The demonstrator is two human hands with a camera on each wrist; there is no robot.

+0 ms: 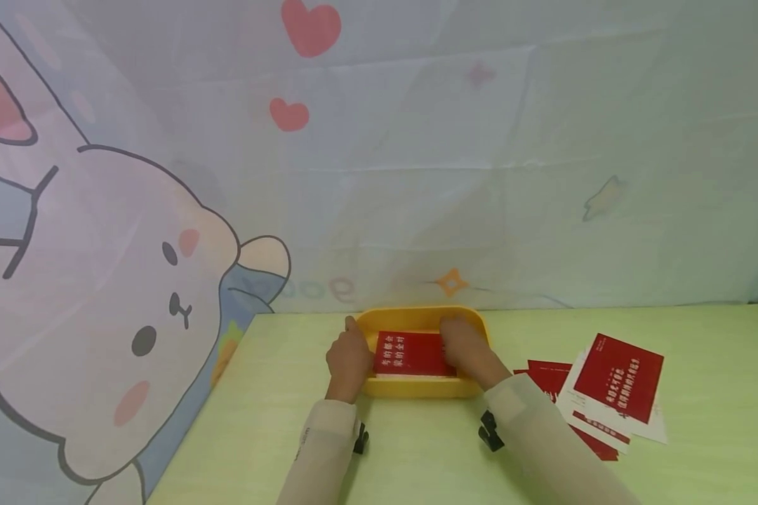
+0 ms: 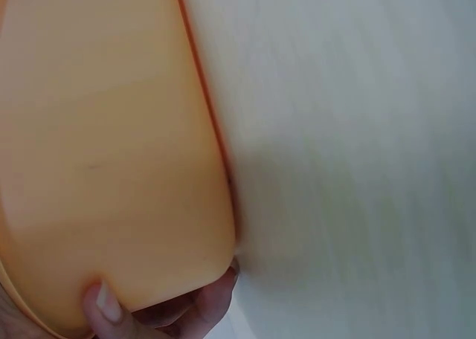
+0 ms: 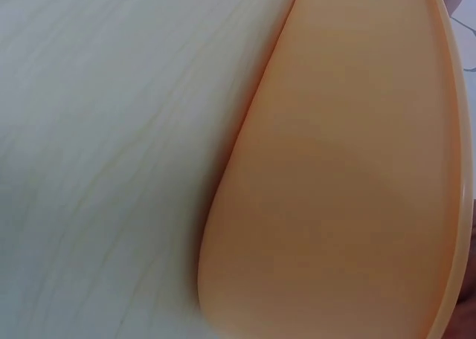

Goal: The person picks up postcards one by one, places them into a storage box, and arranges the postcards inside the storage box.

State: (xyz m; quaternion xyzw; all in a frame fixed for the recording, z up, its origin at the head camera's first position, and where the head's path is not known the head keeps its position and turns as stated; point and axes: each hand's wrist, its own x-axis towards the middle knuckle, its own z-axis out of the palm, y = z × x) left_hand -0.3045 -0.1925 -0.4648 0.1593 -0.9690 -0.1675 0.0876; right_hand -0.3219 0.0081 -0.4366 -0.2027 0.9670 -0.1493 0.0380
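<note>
A yellow plastic tray [image 1: 410, 388] stands on the table near the back wall, and red cards [image 1: 415, 354] with white writing lie inside it. My left hand [image 1: 349, 356] grips the tray's left end. In the left wrist view the thumb [image 2: 108, 303] presses the tray's outer wall [image 2: 111, 168], with fingers curled at its lower edge. My right hand [image 1: 470, 351] reaches over the right end of the tray, at the right edge of the red cards. Its fingertips are hidden. The right wrist view shows mostly the tray's outer wall [image 3: 335, 175], with a little skin behind the rim.
To the right of the tray, several red and white cards [image 1: 619, 379] lie loosely overlapped on the pale green table [image 1: 701, 365]. My right sleeve [image 1: 549, 435] passes close to them. A patterned cloth [image 1: 429, 175] with a cartoon rabbit and hearts hangs behind the table.
</note>
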